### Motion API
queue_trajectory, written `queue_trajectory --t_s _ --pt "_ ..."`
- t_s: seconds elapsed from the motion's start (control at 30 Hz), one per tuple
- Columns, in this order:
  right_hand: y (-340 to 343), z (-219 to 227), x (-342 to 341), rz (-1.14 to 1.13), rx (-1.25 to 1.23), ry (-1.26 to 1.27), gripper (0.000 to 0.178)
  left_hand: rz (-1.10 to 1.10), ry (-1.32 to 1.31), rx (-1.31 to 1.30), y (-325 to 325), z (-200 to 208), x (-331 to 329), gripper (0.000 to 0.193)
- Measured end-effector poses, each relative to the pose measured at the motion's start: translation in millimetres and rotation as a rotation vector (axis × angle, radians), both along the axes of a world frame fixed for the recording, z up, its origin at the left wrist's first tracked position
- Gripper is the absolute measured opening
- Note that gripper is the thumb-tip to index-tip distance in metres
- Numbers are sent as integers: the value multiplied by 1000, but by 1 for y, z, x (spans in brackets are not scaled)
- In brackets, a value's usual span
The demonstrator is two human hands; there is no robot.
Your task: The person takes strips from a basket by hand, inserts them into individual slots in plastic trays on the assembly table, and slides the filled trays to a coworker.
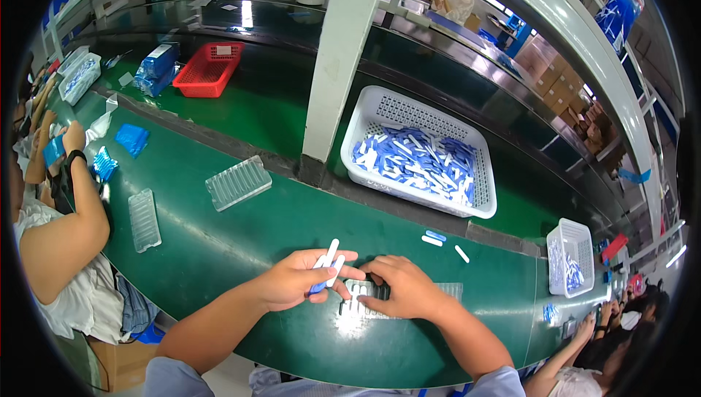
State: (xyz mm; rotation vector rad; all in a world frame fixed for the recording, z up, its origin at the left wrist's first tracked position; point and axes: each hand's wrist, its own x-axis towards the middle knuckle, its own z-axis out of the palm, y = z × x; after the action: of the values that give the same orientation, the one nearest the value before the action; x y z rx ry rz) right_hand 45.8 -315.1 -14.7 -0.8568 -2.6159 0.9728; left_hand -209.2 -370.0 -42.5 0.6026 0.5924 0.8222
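Several slim, round-ended plastic pieces (332, 255), white and blue, stick out from my left hand (296, 280), whose fingers are closed around them. My right hand (401, 287) bends over a clear slotted plastic tray (354, 308), with its thumb and fingers on the tray's left part. The palm covers much of the tray, and whatever lies under the fingertips is hidden. My left fingertips reach the tray's left end. Beyond my right hand, a loose blue piece (436, 236) and two white pieces (462, 254) lie on the green table.
Past the table's dark ledge stands a white basket (482, 207) of blue and white pieces, beside a pale post (339, 68). Two clear trays (239, 182) lie to the left. A red basket (208, 90) sits far left. Co-workers (69, 251) flank both sides; a smaller white basket (551, 251) is right.
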Motion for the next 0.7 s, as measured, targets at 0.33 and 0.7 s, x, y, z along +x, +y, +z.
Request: queue_trajectory --t_s 0.33,0.7 --pt "-4 17 -11 -257 -293 314 37 -326 256 170 -3 4 1 35" --pt "-3 18 3 -165 -316 504 14 -127 190 17 -3 12 -2 30"
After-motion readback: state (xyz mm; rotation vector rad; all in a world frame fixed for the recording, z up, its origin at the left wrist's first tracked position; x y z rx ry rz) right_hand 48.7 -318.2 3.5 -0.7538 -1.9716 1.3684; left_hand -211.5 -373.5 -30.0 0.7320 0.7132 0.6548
